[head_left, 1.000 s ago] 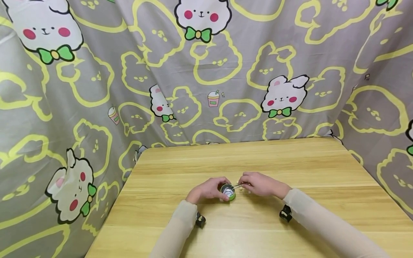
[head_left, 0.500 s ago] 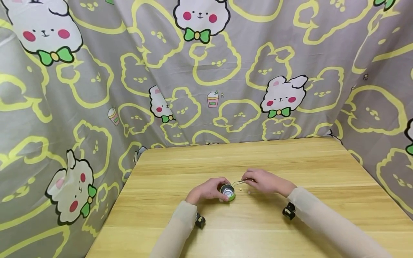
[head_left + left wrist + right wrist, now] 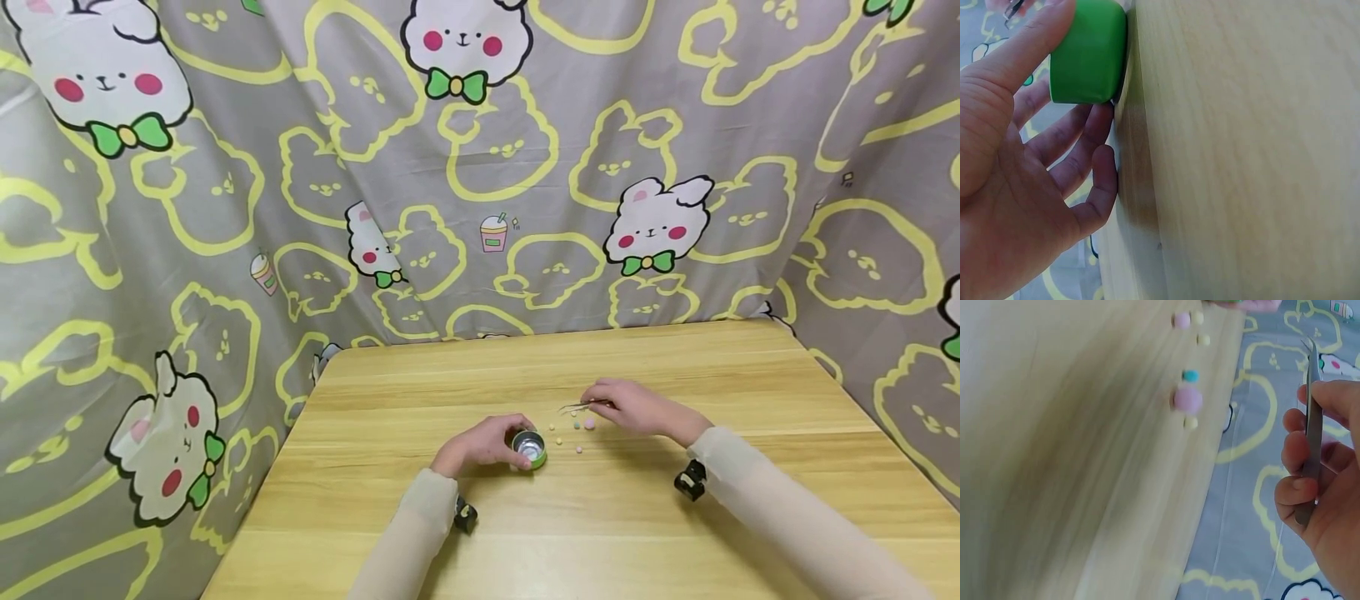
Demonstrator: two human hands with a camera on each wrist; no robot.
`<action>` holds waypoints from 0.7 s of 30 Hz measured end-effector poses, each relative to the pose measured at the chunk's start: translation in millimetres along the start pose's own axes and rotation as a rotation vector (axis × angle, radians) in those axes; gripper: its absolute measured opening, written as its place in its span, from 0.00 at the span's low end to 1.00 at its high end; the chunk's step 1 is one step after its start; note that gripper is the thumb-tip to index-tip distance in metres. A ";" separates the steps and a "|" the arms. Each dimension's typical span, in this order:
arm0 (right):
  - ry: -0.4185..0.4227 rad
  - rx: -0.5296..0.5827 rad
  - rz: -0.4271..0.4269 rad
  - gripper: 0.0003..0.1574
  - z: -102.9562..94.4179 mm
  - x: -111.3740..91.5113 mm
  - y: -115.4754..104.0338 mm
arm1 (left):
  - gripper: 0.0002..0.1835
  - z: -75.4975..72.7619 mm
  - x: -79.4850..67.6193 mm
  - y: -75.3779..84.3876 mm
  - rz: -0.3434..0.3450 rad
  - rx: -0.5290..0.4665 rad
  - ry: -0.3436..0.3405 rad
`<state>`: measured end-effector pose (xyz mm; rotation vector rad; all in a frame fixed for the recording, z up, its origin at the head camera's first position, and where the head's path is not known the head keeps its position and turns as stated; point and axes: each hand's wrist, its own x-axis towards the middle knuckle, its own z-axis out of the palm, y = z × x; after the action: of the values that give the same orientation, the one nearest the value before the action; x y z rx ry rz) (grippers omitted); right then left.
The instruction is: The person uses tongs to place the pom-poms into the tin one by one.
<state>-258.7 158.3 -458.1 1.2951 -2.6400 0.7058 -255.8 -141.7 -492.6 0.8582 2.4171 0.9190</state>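
Observation:
My left hand [image 3: 491, 442] grips a small round green tin [image 3: 531, 450] by its sides, and the tin stands upright on the table with its shiny inside showing. In the left wrist view the thumb lies along the green wall [image 3: 1088, 56] and the other fingers reach round behind. Raised over the table, my right hand [image 3: 633, 406] pinches a pair of metal tweezers [image 3: 1314, 425] with bent tips pointing left. Their tips look slightly apart with nothing between them. Several small balls lie between the hands, among them a large pink ball [image 3: 1187, 399], a teal ball [image 3: 1190, 375] and pale yellow ones.
The wooden table [image 3: 420, 383] spreads out around both hands. A grey patterned curtain [image 3: 442, 183] hangs behind it and along both sides. Each wrist carries a small black camera, such as the right wrist's camera [image 3: 690, 481].
My right hand has drawn the tweezers away from over the tin, moving right and toward the back, and uncovered more balls. The left hand and tin have stayed in place.

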 end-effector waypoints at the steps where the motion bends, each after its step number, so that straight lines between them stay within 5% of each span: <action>1: 0.002 -0.004 0.005 0.09 -1.6 -1.2 1.9 | 0.25 0.2 0.2 -0.2 0.000 0.000 -0.001; 21: -0.037 -0.069 0.089 0.07 5.3 -27.5 33.0 | 0.24 0.2 0.3 0.4 -0.010 -0.024 0.003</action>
<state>-266.4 193.0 -482.7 1.1908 -2.7403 0.6024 -255.8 -141.2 -492.5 0.8356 2.4063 0.9442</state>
